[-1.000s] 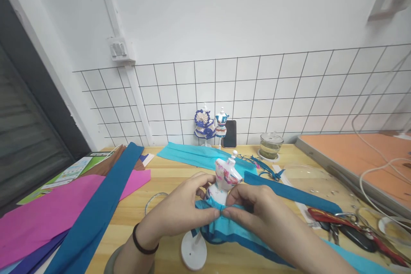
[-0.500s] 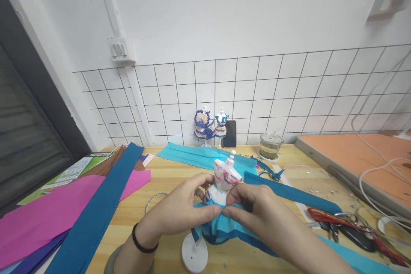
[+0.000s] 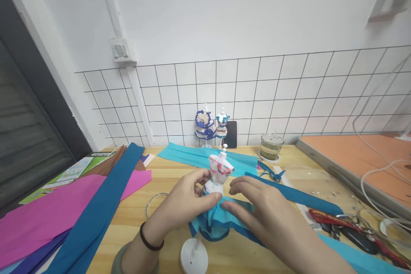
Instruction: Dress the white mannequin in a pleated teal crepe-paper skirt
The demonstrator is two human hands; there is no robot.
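In front of me a small white dress form (image 3: pixel 221 169) with pink and purple blotches stands tilted on a round white base (image 3: pixel 194 257). Light blue crepe paper (image 3: pixel 221 220) with a darker blue edge is gathered round its lower part like a skirt. My left hand (image 3: pixel 189 195) grips the dress form from the left, its thumb pressing the gathered paper at the waist. On the other side my right hand (image 3: pixel 260 205) has its thumb and fingers apart, the thumb near the paper. Whether that thumb touches the paper I cannot tell.
Pink crepe paper (image 3: pixel 64 205) and a dark blue strip (image 3: pixel 96 209) lie at left. Behind stand two dressed forms (image 3: pixel 205 126), a phone (image 3: pixel 231 134) and a lidded glass cup (image 3: pixel 271 147). Blue-handled scissors (image 3: pixel 271 172) and keys (image 3: pixel 334 227) lie at right.
My right hand's fingers have opened and come away from the dress form's waist. The dress form has shifted slightly left and up, with my left hand still on it.
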